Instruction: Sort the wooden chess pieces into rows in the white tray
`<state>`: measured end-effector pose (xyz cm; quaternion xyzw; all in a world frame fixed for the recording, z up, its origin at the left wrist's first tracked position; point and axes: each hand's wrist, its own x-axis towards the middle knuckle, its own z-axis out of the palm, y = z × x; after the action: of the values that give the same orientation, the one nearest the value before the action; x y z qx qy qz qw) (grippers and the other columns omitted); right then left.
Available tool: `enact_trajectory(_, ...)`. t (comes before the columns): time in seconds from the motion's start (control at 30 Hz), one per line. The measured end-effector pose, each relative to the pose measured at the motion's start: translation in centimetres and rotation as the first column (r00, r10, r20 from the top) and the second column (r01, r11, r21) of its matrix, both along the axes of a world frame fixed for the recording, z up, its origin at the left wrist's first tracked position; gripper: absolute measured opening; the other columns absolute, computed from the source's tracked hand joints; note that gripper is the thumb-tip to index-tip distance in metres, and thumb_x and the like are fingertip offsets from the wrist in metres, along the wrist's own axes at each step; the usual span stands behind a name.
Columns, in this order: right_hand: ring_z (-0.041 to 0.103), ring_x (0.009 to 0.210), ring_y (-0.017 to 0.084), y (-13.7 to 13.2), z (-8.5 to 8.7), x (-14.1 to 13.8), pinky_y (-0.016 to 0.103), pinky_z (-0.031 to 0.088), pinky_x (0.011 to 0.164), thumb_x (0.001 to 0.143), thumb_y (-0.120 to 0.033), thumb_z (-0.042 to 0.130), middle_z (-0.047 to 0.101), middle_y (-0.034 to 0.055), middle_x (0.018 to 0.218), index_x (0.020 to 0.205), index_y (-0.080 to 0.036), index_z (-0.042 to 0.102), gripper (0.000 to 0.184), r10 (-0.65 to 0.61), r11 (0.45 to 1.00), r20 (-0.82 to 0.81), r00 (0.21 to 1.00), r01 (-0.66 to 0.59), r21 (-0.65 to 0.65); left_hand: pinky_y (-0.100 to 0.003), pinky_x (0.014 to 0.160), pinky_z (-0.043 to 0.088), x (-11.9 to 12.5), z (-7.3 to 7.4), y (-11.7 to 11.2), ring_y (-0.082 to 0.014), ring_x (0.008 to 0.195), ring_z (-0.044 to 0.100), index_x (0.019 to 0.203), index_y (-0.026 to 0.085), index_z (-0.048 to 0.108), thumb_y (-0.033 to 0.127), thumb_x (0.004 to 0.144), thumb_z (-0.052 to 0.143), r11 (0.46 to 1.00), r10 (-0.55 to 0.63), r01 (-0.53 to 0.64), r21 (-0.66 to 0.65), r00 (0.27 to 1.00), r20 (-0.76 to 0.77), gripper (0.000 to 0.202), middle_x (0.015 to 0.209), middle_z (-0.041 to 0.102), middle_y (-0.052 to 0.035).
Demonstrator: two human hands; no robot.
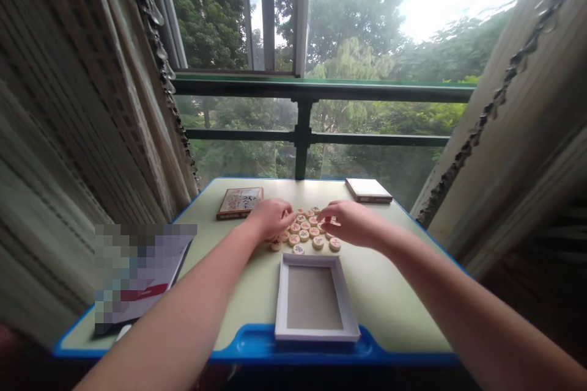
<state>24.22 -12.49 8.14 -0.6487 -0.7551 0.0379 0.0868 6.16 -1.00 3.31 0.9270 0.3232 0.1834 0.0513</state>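
Note:
Round wooden Chinese chess pieces (pixel 304 234) with red and dark characters lie face up in a loose cluster at the middle of the table. My left hand (pixel 274 218) is at the cluster's left side, its fingers loosely bent over the pieces there; no piece shows in its grasp. Over the right side of the cluster, my right hand (pixel 345 222) has its fingers apart and curved down, partly covering some pieces. Whether the fingertips touch them is hard to see. Just in front of the pieces lies an open, shallow white box tray (pixel 283 299) with a grey-brown bottom.
A decorated box (pixel 239 201) lies at the back left of the table (pixel 398 293), and a flat pale box (pixel 369 189) at the back right. A partly blurred booklet-like item (pixel 151 281) is at the left edge. Curtains (pixel 518 104) flank the window railing (pixel 389 91).

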Motion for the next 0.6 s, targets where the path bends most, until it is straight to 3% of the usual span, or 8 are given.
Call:
enact_trajectory(0.1, 0.056, 0.091, 0.019, -0.9, -2.5, 0.7, 0.028, 0.042, 0.079, 0.083, -0.029, 0.052, 0.063, 0.0087, 0.095, 0.095, -0.020, 0.070, 0.024, 0.079, 0.987, -0.092, 0.993, -0.065, 0.149, -0.026, 0.069, 0.044, -0.4, 0.0, -0.9, -0.0164, 0.071, 0.058, 0.085, 0.022, 0.072, 0.040, 0.077, 0.053, 0.987, -0.133, 0.133, -0.090, 0.991, 0.003, 0.027, 0.081, 0.064, -0.0045)
enact_trajectory(0.17, 0.055, 0.090, 0.019, -1.1, -3.3, 1.2, 0.028, 0.042, 0.079, 0.080, -0.038, 0.057, 0.062, 0.0076, 0.093, 0.092, -0.020, 0.071, 0.026, 0.163, 0.985, -0.149, 0.975, -0.152, 0.085, -0.026, 0.072, 0.044, -0.4, -0.2, -1.1, -0.0161, 0.073, 0.059, 0.087, 0.023, 0.072, 0.038, 0.076, 0.054, 0.979, -0.162, 0.163, -0.121, 0.987, 0.020, 0.026, 0.086, 0.064, -0.0046)
enact_trajectory(0.23, 0.055, 0.083, 0.018, -1.2, -3.1, 1.3, 0.027, 0.043, 0.075, 0.074, -0.040, 0.063, 0.060, 0.0056, 0.087, 0.089, -0.020, 0.071, 0.026, 0.231, 0.972, -0.192, 0.954, -0.236, -0.004, -0.026, 0.075, 0.045, -0.4, -0.4, -1.2, -0.0166, 0.076, 0.059, 0.089, 0.022, 0.073, 0.036, 0.076, 0.053, 0.978, -0.156, 0.159, -0.135, 0.987, 0.035, 0.027, 0.089, 0.063, -0.0054)
enact_trajectory(0.33, 0.053, 0.072, 0.014, -1.4, -2.5, 1.4, 0.025, 0.043, 0.069, 0.070, -0.028, 0.066, 0.058, 0.0027, 0.078, 0.087, -0.020, 0.072, 0.021, 0.297, 0.944, -0.222, 0.929, -0.321, -0.081, -0.026, 0.075, 0.046, -0.1, -0.7, -1.2, -0.0169, 0.078, 0.060, 0.088, 0.020, 0.073, 0.031, 0.078, 0.051, 0.975, -0.163, 0.168, -0.145, 0.986, 0.046, 0.026, 0.090, 0.063, -0.0067)
enact_trajectory(0.47, 0.053, 0.070, 0.013, -1.4, -2.4, 2.1, 0.023, 0.042, 0.068, 0.067, -0.017, 0.062, 0.059, 0.0005, 0.076, 0.087, -0.019, 0.071, 0.023, 0.280, 0.944, -0.238, 0.930, -0.313, -0.110, -0.027, 0.077, 0.046, -0.1, -0.7, -1.4, -0.0169, 0.079, 0.060, 0.087, 0.019, 0.072, 0.027, 0.078, 0.051, 0.966, -0.179, 0.193, -0.174, 0.980, 0.093, 0.025, 0.090, 0.065, -0.0068)
enact_trajectory(0.6, 0.055, 0.070, 0.013, -1.4, -2.5, 3.0, 0.022, 0.043, 0.066, 0.065, -0.014, 0.060, 0.063, -0.0001, 0.078, 0.084, -0.019, 0.072, 0.024, 0.244, 0.942, -0.261, 0.934, -0.292, -0.163, -0.027, 0.077, 0.047, -0.2, -0.1, -2.0, -0.0170, 0.080, 0.060, 0.092, 0.017, 0.071, 0.030, 0.079, 0.051, 0.965, -0.151, 0.177, -0.191, 0.978, 0.143, 0.027, 0.092, 0.067, -0.0070)
